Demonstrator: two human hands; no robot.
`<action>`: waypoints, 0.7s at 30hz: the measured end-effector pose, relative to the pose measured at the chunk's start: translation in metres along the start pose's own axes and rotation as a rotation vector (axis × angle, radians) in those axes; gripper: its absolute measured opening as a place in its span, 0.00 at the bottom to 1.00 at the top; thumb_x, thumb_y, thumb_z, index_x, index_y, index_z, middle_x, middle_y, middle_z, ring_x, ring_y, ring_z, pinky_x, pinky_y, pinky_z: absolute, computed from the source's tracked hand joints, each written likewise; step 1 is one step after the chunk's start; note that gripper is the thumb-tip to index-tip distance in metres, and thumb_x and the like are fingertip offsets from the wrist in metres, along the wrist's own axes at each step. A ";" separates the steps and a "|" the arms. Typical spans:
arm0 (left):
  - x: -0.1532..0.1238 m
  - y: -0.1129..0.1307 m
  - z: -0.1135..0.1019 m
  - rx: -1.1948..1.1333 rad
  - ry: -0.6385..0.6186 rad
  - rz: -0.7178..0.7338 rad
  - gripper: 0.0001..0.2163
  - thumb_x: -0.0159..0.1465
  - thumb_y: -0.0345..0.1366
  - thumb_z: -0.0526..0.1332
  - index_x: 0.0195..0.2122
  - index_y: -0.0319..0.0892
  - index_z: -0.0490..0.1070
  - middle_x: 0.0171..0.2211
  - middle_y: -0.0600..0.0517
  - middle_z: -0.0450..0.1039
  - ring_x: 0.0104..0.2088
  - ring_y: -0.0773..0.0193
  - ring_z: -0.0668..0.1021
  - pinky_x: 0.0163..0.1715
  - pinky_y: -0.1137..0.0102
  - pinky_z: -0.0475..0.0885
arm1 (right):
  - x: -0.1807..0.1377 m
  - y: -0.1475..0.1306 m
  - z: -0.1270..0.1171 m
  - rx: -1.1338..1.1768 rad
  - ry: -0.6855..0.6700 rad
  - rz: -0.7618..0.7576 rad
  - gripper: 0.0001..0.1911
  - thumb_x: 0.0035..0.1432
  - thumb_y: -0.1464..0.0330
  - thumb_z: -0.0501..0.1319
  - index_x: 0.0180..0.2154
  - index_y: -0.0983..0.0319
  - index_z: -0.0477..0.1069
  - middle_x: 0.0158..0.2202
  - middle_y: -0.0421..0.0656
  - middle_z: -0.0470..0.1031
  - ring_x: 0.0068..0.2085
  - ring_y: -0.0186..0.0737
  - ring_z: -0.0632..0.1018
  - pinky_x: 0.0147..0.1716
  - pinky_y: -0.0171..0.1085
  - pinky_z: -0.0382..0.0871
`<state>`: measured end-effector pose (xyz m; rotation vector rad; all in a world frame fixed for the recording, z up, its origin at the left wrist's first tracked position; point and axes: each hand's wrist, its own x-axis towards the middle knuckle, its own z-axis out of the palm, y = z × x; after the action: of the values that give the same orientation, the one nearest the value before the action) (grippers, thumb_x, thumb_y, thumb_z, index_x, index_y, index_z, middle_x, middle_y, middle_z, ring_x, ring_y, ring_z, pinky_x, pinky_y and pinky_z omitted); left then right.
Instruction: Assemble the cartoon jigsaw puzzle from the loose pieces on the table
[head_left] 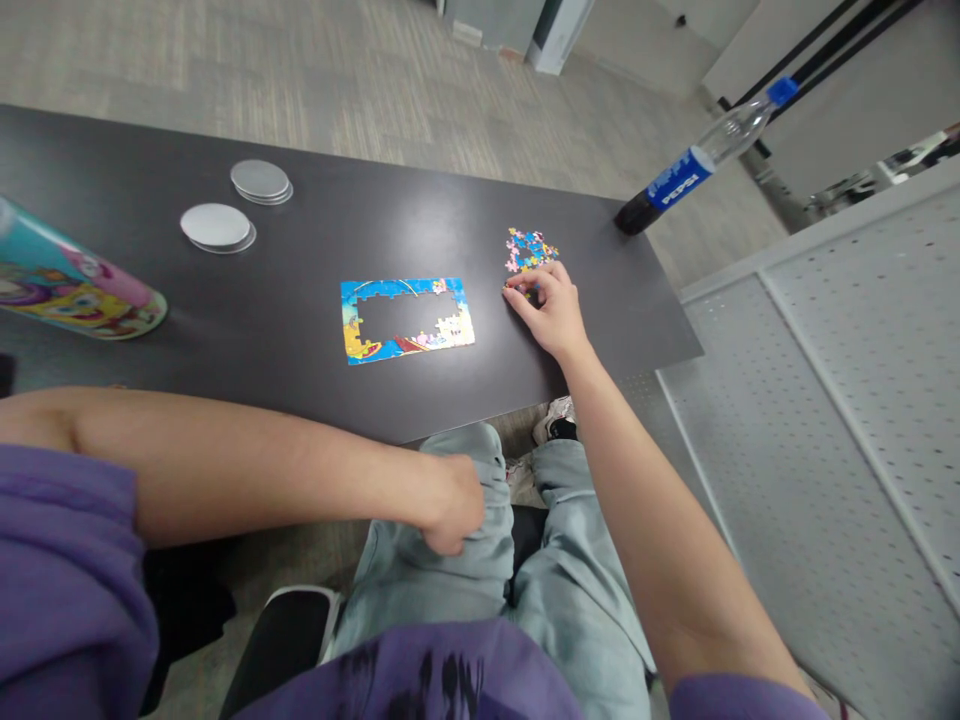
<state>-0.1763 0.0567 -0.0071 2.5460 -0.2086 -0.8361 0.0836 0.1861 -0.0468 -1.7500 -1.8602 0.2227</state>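
Your right hand point(549, 310) bends low over the table point(315, 240), thumb and index finger drawn together at the tips, probably because the pieces there are small and flat and only a fingertip grip suits them. A spot of colour shows at the tips, but you can't tell from this view whether a piece is pinched or only touched. More colour shows under the curled fingers.

Just beyond those fingers lie the loose puzzle pieces point(536, 240), bunched close, which seems to keep them all within one short reach. To the hand's left, and apart from it, the puzzle border point(394, 349) lies flat with its middle open; flat support likely keeps its joined edges from parting.

Your left hand point(454, 505), nearer your body, is curled in over the leg of your trousers point(420, 570), seemingly just resting; its palm is hidden.

Farther from the right hand, the bottle point(679, 180) stands beyond it to the right, near the table's end. Well to its left sit two stacks of discs point(215, 225), then the cartoon canister point(79, 285), perhaps set there to leave working room around the border.
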 end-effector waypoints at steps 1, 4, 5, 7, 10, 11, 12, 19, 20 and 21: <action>-0.001 0.001 -0.002 -0.002 -0.012 -0.001 0.16 0.75 0.43 0.68 0.51 0.41 0.95 0.44 0.36 0.94 0.41 0.48 0.92 0.35 0.56 0.74 | 0.000 0.001 0.000 0.001 0.003 0.002 0.09 0.79 0.57 0.78 0.53 0.53 0.90 0.54 0.48 0.84 0.54 0.57 0.86 0.68 0.59 0.80; -0.006 0.002 -0.008 0.002 -0.033 -0.015 0.17 0.76 0.42 0.67 0.54 0.42 0.95 0.47 0.36 0.94 0.46 0.47 0.94 0.40 0.58 0.79 | -0.003 0.002 -0.002 0.000 0.028 0.015 0.13 0.75 0.57 0.80 0.55 0.54 0.89 0.58 0.50 0.84 0.56 0.59 0.85 0.70 0.62 0.78; -0.007 0.003 -0.010 0.003 -0.037 -0.022 0.17 0.76 0.42 0.67 0.55 0.42 0.94 0.48 0.36 0.94 0.48 0.47 0.95 0.41 0.59 0.79 | -0.004 0.003 -0.002 -0.002 0.038 0.020 0.14 0.75 0.56 0.80 0.55 0.54 0.89 0.59 0.51 0.84 0.57 0.60 0.85 0.71 0.64 0.77; -0.009 0.003 -0.012 -0.001 -0.042 -0.027 0.17 0.76 0.42 0.67 0.56 0.40 0.94 0.49 0.35 0.94 0.50 0.47 0.95 0.41 0.60 0.77 | -0.006 0.002 -0.003 -0.002 0.051 0.023 0.13 0.74 0.55 0.80 0.53 0.54 0.89 0.59 0.52 0.84 0.58 0.62 0.84 0.72 0.68 0.75; -0.010 0.003 -0.012 -0.014 -0.033 -0.027 0.17 0.76 0.42 0.68 0.54 0.40 0.94 0.48 0.35 0.94 0.48 0.47 0.95 0.37 0.60 0.75 | -0.008 0.000 -0.004 0.017 0.028 0.002 0.11 0.75 0.55 0.78 0.50 0.53 0.92 0.55 0.50 0.84 0.54 0.59 0.84 0.70 0.65 0.77; -0.010 0.003 -0.011 -0.017 -0.022 -0.028 0.16 0.75 0.42 0.68 0.52 0.40 0.94 0.48 0.36 0.94 0.47 0.47 0.95 0.37 0.60 0.75 | -0.008 -0.001 -0.004 0.027 0.016 -0.007 0.10 0.75 0.56 0.77 0.51 0.52 0.93 0.53 0.49 0.84 0.52 0.57 0.84 0.67 0.63 0.78; -0.009 0.003 -0.010 -0.019 -0.012 -0.029 0.15 0.75 0.42 0.69 0.51 0.42 0.95 0.47 0.37 0.94 0.45 0.48 0.94 0.38 0.60 0.76 | -0.009 -0.001 -0.004 0.038 0.008 -0.014 0.10 0.76 0.57 0.75 0.52 0.51 0.93 0.52 0.48 0.84 0.50 0.56 0.84 0.65 0.60 0.80; -0.005 0.002 -0.006 -0.005 0.009 -0.014 0.14 0.76 0.42 0.71 0.51 0.41 0.95 0.46 0.37 0.94 0.45 0.47 0.95 0.37 0.59 0.77 | -0.015 -0.007 -0.007 0.043 0.046 0.032 0.14 0.75 0.51 0.80 0.51 0.52 0.91 0.52 0.47 0.84 0.48 0.54 0.82 0.69 0.64 0.76; -0.004 0.002 -0.005 -0.002 0.009 -0.008 0.14 0.76 0.42 0.71 0.51 0.40 0.95 0.46 0.37 0.94 0.45 0.47 0.95 0.37 0.59 0.77 | -0.016 -0.008 -0.007 0.043 0.049 0.040 0.15 0.75 0.50 0.81 0.50 0.52 0.91 0.52 0.47 0.84 0.48 0.54 0.82 0.70 0.65 0.75; -0.004 0.002 -0.004 0.000 0.012 -0.005 0.14 0.76 0.42 0.71 0.51 0.40 0.95 0.46 0.37 0.94 0.45 0.48 0.94 0.37 0.59 0.77 | -0.018 -0.008 -0.007 0.046 0.050 0.047 0.15 0.74 0.50 0.81 0.50 0.53 0.92 0.52 0.47 0.85 0.48 0.54 0.82 0.71 0.66 0.74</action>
<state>-0.1768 0.0577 -0.0012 2.5520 -0.1989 -0.8217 0.0795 0.1658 -0.0421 -1.7540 -1.7662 0.2358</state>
